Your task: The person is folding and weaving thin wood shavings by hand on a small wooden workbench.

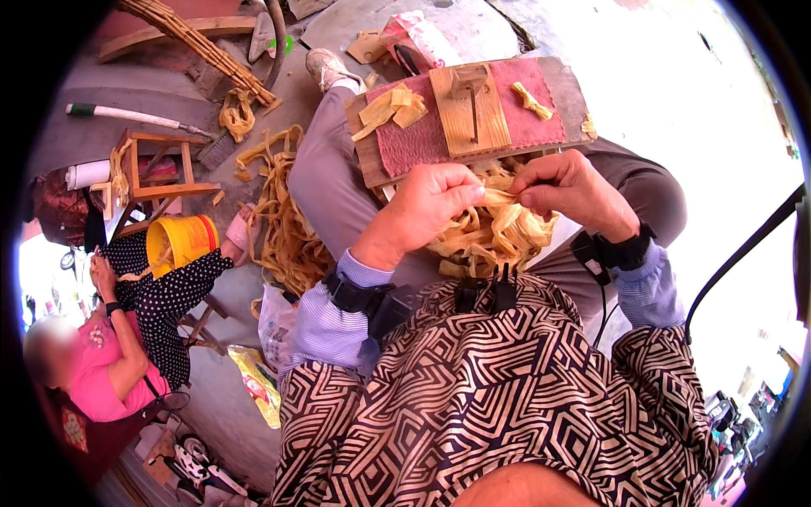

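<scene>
Pinching one tan fibre strip (498,197) taut between them, the left hand (427,207) and right hand (568,188) close on its ends above the lap pile (481,241) (loose stock), with the wooden board (473,110) at 12 o'clock for working support.

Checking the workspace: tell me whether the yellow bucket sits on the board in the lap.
No. The yellow bucket stands on the ground off to the left, well apart from the board across the lap.
</scene>
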The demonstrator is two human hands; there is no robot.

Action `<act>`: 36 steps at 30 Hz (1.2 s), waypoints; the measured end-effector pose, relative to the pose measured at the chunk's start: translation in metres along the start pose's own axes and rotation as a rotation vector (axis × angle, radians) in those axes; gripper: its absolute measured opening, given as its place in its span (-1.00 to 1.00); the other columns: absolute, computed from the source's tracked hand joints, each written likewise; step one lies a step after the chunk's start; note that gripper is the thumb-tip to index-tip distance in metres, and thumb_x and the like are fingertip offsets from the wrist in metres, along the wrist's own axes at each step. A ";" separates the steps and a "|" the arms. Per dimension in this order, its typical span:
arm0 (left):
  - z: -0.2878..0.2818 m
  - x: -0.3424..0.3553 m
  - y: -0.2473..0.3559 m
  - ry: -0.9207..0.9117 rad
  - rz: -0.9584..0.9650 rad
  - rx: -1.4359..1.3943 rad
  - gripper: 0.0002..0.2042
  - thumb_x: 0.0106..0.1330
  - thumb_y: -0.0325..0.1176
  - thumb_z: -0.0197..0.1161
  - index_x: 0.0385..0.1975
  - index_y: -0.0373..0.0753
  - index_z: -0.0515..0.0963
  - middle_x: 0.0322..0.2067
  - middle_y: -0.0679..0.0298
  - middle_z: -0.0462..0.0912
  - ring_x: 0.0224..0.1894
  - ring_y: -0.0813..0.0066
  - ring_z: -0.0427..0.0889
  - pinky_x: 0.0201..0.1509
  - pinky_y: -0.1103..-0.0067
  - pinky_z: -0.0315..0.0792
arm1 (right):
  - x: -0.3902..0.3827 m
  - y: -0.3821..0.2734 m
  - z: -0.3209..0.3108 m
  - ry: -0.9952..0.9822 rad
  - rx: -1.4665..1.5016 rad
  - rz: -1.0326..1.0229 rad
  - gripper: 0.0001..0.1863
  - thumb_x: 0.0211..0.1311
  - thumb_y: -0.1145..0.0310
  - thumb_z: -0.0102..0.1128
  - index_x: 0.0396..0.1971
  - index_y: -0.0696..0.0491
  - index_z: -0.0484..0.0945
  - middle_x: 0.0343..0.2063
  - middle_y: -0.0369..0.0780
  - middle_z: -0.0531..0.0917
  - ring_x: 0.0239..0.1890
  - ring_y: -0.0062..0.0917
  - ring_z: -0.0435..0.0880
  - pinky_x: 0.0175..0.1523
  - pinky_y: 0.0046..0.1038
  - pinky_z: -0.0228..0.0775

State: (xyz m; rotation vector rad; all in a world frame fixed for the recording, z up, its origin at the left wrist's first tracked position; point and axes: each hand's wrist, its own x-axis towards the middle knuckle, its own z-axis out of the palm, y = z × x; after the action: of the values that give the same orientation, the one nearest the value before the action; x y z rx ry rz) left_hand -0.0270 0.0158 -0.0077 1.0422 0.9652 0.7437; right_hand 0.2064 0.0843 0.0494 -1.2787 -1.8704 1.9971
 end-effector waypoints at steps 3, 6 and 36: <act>0.002 -0.005 0.004 0.001 0.017 0.033 -0.81 0.41 -0.32 0.16 -0.29 -0.33 0.59 -0.48 0.53 0.47 -0.42 0.80 0.36 -0.38 0.74 0.29 | 0.000 -0.004 -0.013 -0.044 -0.047 0.038 -0.88 0.21 0.48 0.19 -0.33 0.18 0.65 -0.61 -0.39 0.55 -0.58 -0.80 0.48 -0.51 -0.67 0.35; -0.009 0.006 0.007 0.054 0.024 0.099 -0.82 0.40 -0.32 0.17 -0.26 -0.33 0.59 -0.48 0.52 0.46 -0.43 0.80 0.35 -0.38 0.74 0.29 | 0.008 0.002 -0.018 0.119 0.041 -0.036 -0.91 0.22 0.48 0.18 -0.37 0.18 0.61 -0.64 -0.41 0.51 -0.60 -0.79 0.47 -0.51 -0.69 0.32; 0.035 -0.012 0.009 -0.060 -0.113 -0.501 -0.84 0.44 -0.36 -0.01 -0.26 -0.29 0.46 -0.53 0.38 0.50 -0.52 0.65 0.48 -0.40 0.68 0.39 | 0.040 0.013 0.043 0.681 -0.674 -0.648 -0.73 0.17 0.32 0.29 -0.64 0.05 0.44 -0.74 -0.18 0.51 -0.72 -0.29 0.53 -0.62 -0.34 0.33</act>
State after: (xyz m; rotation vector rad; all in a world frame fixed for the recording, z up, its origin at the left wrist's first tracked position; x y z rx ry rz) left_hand -0.0002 -0.0044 0.0112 0.5645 0.7263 0.8018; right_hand 0.1597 0.0719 0.0135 -1.0434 -2.2048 0.5298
